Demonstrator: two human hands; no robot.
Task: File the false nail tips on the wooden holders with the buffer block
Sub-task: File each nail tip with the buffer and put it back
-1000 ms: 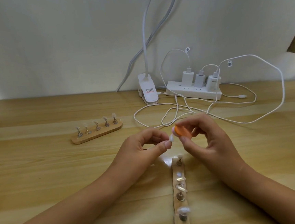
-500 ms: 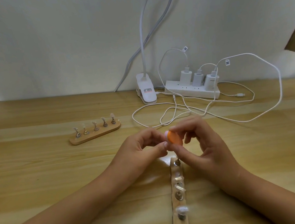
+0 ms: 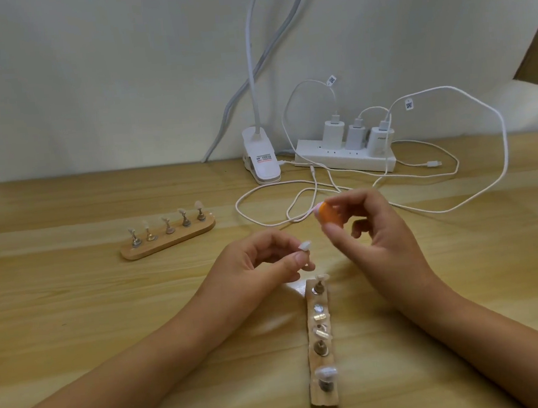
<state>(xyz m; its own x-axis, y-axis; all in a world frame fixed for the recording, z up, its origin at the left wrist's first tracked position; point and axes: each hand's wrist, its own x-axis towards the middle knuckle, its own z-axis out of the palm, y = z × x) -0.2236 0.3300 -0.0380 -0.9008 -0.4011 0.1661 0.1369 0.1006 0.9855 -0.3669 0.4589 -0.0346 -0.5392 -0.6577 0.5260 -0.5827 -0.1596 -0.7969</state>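
As viewed from the head camera, the left hand [image 3: 260, 266] pinches one nail tip [image 3: 304, 245] between thumb and forefinger just above frame centre; this grip is narrow and closed on the tip. The right hand [image 3: 381, 236] holds the orange buffer block [image 3: 331, 215] in a fingertip grip, up and to the right of the tip and apart from it. The next stroke likely requires the block to travel down-left to the tip. The near wooden holder [image 3: 320, 345] lies lengthwise below both hands, its long axis running toward the bottom edge. A second wooden holder [image 3: 166, 237] rests on the bench [image 3: 76, 318] left of centre, well apart, nearer the left hand.
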